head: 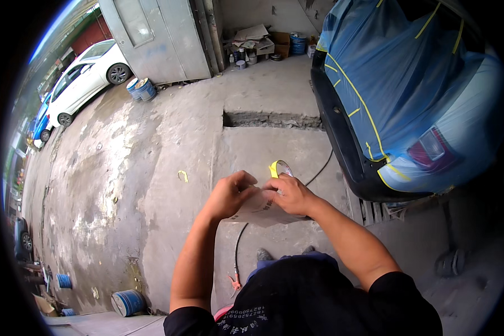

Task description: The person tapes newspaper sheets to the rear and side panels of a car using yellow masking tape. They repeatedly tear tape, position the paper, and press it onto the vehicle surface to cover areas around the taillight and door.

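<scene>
A thin printed sheet (258, 210), paper or film, hangs between both hands in front of the body. My left hand (233, 193) pinches its upper edge between thumb and fingers. My right hand (290, 194) grips the same edge, close beside the left, and also carries a roll of yellow masking tape (280, 166) that stands up above its fingers. To the right is a car with a black bumper (340, 134), its body draped in blue masking film (386, 84) edged with yellow tape. A red tail light (432, 149) shows through the film.
A black air hose (237, 245) with an orange blow gun (235, 283) lies by the feet. A recessed pit (273, 119) opens in the concrete floor. Blue metal pails (128, 303) stand at lower left. A scrap of yellow tape (183, 176) lies on the floor.
</scene>
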`<action>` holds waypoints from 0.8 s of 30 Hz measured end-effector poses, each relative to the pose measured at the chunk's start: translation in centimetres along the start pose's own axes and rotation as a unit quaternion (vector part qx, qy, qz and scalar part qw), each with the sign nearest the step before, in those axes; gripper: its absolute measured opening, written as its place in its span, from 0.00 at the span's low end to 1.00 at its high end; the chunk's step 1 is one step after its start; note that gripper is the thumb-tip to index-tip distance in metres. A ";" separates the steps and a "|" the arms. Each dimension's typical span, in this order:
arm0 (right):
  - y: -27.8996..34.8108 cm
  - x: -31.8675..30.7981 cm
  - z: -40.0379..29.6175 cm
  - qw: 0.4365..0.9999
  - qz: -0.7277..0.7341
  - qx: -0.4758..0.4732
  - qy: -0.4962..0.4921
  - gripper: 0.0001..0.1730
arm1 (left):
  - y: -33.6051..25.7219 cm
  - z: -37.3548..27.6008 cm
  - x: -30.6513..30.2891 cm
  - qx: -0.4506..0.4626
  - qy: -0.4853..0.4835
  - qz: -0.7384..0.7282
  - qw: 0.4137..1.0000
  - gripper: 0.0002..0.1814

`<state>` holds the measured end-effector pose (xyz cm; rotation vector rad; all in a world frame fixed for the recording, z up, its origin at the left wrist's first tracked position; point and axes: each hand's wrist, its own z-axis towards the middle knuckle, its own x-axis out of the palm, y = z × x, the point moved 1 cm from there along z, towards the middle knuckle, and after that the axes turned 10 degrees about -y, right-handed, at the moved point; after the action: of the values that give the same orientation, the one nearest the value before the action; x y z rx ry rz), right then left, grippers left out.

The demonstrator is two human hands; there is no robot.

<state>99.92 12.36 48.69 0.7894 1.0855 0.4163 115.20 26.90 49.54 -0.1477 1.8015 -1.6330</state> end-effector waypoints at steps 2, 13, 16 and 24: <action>0.6 0.4 0.6 1.000 0.016 0.013 -0.003 0.13 | 0.8 0.3 -0.6 0.027 -0.011 0.003 1.000 0.11; 0.4 -0.8 1.1 0.999 0.023 0.025 -0.040 0.11 | -0.1 1.4 1.1 0.028 -0.028 -0.035 0.999 0.10; -0.3 -1.6 0.8 0.998 0.019 0.024 -0.051 0.11 | -0.5 1.7 2.0 0.031 -0.029 -0.054 0.998 0.09; -1.5 -4.5 -0.1 0.998 0.024 0.006 -0.058 0.11 | -2.8 2.5 4.8 0.005 -0.039 -0.045 0.998 0.07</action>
<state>97.81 8.44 50.38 0.8426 0.9623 0.3996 111.98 21.76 50.24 -0.2867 1.7502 -1.6745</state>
